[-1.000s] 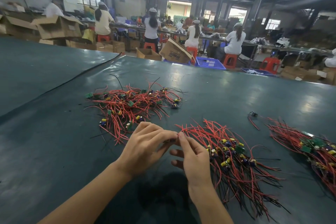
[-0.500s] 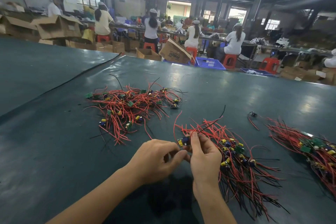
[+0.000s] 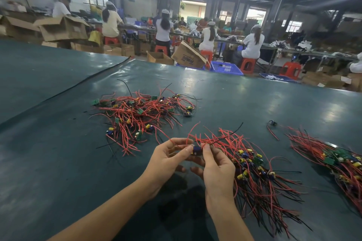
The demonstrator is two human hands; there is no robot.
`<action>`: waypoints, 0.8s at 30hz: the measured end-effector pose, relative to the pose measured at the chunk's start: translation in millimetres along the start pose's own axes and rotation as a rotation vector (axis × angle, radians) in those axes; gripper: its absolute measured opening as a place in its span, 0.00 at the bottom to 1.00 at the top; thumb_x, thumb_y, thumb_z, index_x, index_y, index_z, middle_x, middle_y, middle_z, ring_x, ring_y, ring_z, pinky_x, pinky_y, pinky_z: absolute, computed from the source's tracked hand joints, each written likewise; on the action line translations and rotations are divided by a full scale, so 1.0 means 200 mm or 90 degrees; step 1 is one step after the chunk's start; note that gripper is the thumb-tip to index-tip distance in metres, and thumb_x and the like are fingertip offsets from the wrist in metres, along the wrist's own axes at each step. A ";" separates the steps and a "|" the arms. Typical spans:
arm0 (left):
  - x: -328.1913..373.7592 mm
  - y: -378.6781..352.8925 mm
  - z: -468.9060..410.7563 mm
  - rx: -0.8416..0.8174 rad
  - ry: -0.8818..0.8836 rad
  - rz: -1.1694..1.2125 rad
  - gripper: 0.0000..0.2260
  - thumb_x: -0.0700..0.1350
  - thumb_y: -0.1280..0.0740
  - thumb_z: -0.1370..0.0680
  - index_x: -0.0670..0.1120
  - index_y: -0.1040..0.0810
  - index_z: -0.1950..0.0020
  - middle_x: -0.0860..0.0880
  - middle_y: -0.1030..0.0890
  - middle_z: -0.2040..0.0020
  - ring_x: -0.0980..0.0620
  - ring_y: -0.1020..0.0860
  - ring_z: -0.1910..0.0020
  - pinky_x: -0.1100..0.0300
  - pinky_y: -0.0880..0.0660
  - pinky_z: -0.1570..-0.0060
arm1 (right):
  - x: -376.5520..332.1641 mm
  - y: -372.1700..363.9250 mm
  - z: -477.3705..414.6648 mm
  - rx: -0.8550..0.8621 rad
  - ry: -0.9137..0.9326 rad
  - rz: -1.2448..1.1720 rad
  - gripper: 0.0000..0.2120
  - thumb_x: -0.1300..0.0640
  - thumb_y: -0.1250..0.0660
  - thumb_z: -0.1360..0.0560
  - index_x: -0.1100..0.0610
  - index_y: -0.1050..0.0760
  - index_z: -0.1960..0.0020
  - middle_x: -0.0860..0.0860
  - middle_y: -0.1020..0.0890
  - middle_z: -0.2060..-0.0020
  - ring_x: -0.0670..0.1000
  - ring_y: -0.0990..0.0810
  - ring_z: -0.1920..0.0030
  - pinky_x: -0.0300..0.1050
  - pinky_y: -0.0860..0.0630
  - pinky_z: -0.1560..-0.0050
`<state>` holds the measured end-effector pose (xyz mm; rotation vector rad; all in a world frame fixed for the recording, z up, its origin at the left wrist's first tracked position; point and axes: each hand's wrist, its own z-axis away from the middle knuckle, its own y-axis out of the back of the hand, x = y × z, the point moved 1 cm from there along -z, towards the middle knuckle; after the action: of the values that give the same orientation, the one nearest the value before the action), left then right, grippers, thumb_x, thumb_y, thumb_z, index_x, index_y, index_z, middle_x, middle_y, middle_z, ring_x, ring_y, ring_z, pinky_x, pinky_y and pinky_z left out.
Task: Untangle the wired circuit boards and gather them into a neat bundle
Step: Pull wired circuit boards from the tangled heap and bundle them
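A small circuit board [image 3: 196,150] with a blue part and red and black wires is held above the table between both hands. My left hand [image 3: 168,159] pinches its left side and my right hand [image 3: 216,166] pinches its right side. Its wires stick up and away to the right. A tangled pile of wired boards [image 3: 143,114] lies beyond my left hand. Right of my right hand, a gathered bundle [image 3: 254,172] lies with its wires trailing toward me. Another bundle [image 3: 333,160] lies at the far right.
The table [image 3: 58,162] is covered in dark green sheet, with a seam running off to the far left. One loose wired board [image 3: 272,123] lies between the two right bundles. Beyond the far edge, people sit at benches among cardboard boxes and blue crates.
Both hands lifted a board off the table and drew it toward the middle. Its red and black wires now stand free above the gathered bundle.
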<state>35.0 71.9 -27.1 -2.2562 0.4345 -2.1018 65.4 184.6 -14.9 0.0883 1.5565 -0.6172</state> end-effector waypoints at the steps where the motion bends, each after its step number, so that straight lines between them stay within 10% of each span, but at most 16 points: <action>1: 0.00 0.00 0.00 0.003 0.000 -0.005 0.04 0.40 0.29 0.25 0.45 0.19 0.50 0.45 0.15 0.53 0.50 0.16 0.55 0.62 0.24 0.69 | 0.00 0.00 0.01 -0.010 -0.008 -0.007 0.11 0.59 0.36 0.20 0.65 0.20 0.55 0.55 0.14 0.66 0.52 0.15 0.67 0.40 0.22 0.74; 13: 0.02 0.02 0.00 -0.014 -0.007 0.076 0.16 0.42 0.25 0.32 0.45 0.33 0.63 0.45 0.15 0.60 0.50 0.16 0.61 0.63 0.24 0.70 | -0.01 0.01 0.02 -0.012 0.038 0.056 0.06 0.57 0.29 0.24 0.58 0.17 0.59 0.54 0.14 0.64 0.53 0.14 0.63 0.41 0.21 0.71; 24: 0.03 0.00 0.02 -0.077 -0.100 -0.144 0.15 0.54 0.32 0.27 0.42 0.19 0.64 0.46 0.20 0.68 0.54 0.23 0.70 0.65 0.28 0.68 | -0.02 0.00 0.03 -0.019 0.057 0.095 0.08 0.56 0.27 0.26 0.52 0.15 0.64 0.53 0.14 0.65 0.53 0.15 0.61 0.49 0.18 0.56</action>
<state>40.3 70.0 -20.9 -2.6300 0.3208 -2.0213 71.6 183.1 -10.9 0.2102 1.6291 -0.4782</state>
